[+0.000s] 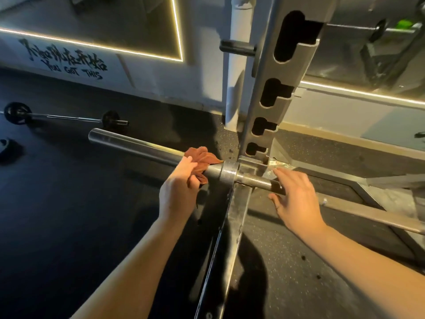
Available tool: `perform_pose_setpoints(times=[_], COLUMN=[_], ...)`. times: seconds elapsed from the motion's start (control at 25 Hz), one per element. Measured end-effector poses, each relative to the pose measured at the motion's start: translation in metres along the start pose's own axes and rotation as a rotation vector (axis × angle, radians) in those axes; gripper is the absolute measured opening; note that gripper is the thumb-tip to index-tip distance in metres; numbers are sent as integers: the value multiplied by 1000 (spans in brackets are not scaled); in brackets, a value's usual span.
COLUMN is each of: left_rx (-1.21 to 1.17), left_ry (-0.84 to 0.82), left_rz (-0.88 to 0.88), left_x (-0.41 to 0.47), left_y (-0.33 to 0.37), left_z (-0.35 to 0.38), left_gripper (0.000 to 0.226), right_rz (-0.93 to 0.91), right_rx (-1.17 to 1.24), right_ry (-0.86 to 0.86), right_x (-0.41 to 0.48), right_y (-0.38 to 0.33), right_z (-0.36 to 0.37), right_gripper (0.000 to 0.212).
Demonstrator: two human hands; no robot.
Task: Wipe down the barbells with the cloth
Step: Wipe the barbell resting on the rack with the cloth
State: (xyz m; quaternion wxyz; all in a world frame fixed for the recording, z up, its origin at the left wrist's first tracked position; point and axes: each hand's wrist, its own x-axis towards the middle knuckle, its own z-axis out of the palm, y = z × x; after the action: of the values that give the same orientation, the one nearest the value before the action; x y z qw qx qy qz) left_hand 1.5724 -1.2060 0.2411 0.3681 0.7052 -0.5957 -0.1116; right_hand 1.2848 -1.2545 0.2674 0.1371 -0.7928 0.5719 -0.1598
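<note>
A steel barbell (133,145) lies across the rack, its thick sleeve reaching out to the left and its thinner shaft running right behind the upright. My left hand (178,187) grips a brown cloth (202,161) wrapped over the sleeve, just left of the collar (228,172). My right hand (296,199) has its fingers straight and spread. They touch the shaft just right of the rack upright.
The grey rack upright (271,88) with keyhole slots rises between my hands, and its base rail (232,238) runs toward me. A second barbell with small black plates (66,117) lies on the dark rubber floor at left. A mirrored wall with light strips (128,50) stands behind.
</note>
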Motion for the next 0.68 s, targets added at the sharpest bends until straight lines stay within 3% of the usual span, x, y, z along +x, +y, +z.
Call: perform_pose_setpoints(times=[0.12, 0.24, 0.48, 0.68], left_rx=[45, 105, 26, -67], left_ry=[23, 37, 62, 41], left_rz=[-30, -14, 65, 51], left_x=[-10, -19, -21, -17], left_y=[7, 12, 23, 25], left_z=[9, 7, 4, 10], left_gripper=[39, 34, 51, 40], right_rz=[105, 92, 39, 150], right_rx=[-34, -47, 18, 103], right_ry=[-24, -22, 16, -213], right_x=[-2, -9, -15, 13], right_y=[21, 23, 26, 30], right_z=[3, 11, 12, -8], right_gripper=[58, 43, 46, 32])
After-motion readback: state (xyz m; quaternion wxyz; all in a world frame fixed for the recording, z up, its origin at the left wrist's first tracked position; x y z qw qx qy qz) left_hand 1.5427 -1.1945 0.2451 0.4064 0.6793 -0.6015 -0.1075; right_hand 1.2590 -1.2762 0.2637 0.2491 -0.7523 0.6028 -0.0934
